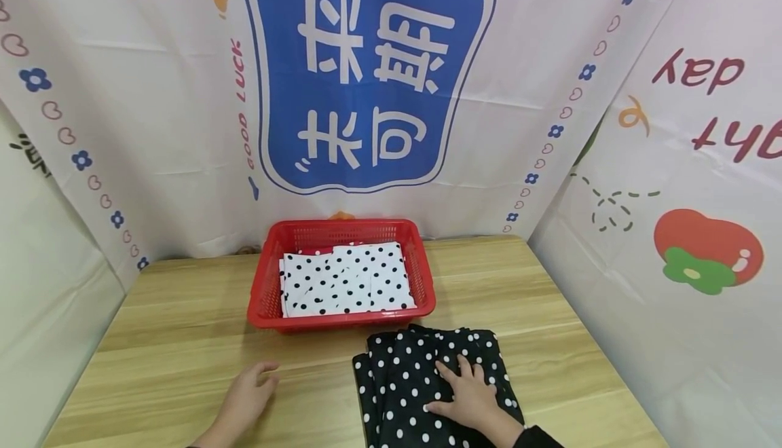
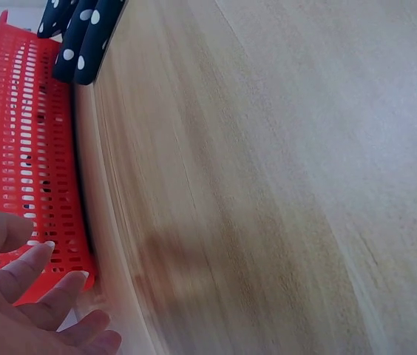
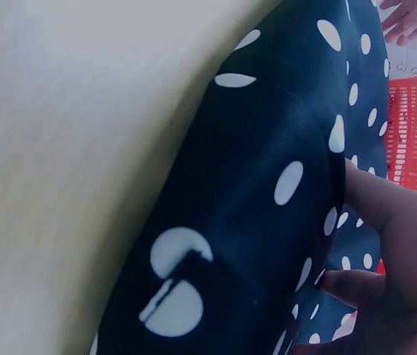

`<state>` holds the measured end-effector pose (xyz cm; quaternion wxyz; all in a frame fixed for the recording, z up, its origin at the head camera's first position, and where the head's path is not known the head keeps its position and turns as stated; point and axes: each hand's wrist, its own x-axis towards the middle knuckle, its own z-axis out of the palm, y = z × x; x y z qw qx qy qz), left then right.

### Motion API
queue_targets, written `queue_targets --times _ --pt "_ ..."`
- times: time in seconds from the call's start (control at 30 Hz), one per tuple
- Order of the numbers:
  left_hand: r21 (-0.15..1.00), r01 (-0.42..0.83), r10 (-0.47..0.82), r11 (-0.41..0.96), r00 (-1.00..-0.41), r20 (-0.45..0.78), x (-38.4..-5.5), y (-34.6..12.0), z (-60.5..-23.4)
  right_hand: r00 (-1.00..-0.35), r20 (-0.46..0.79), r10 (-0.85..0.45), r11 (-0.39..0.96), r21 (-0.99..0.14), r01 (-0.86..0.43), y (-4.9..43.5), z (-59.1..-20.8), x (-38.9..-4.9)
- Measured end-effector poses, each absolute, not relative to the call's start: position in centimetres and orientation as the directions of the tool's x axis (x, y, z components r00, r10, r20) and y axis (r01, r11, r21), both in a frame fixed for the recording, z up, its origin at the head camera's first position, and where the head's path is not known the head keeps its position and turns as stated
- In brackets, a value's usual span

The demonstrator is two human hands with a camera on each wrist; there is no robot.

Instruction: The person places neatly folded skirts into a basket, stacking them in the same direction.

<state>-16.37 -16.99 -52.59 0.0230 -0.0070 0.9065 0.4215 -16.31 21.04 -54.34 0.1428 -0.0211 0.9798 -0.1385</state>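
A folded black cloth with white dots (image 1: 406, 394) lies on the table in front of the basket, its layers stacked slightly askew at the left. On top of it rests my right hand (image 1: 469, 397), fingers spread; the right wrist view shows the thumb and fingers against the dotted fabric (image 3: 268, 170). My left hand (image 1: 247, 394) is held over the wood to the left of the cloth, fingers loosely bent and nothing in them. In the left wrist view, the left hand (image 2: 35, 296) overlaps the basket's side.
A red plastic basket (image 1: 269, 305) stands at the back of the wooden table (image 1: 171, 339). Inside it lies folded white cloth with black dots (image 1: 348, 282). Printed white curtains (image 1: 183, 129) hang behind and along both sides of the table.
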Motion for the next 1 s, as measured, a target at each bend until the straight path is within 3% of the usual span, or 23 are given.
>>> queue_targets --times 0.43,1.0 --pt "0.765 -0.051 0.0 0.643 -0.998 -0.067 -16.6 -17.0 -52.5 -0.947 -0.309 -0.088 0.958 -0.288 0.005 19.5 -54.4 -16.6" --pt "0.754 -0.034 0.001 0.657 -0.999 -0.045 -16.4 -17.1 -52.8 -0.938 -0.29 -0.191 0.941 -0.325 -0.091 16.0 -54.5 -16.9"
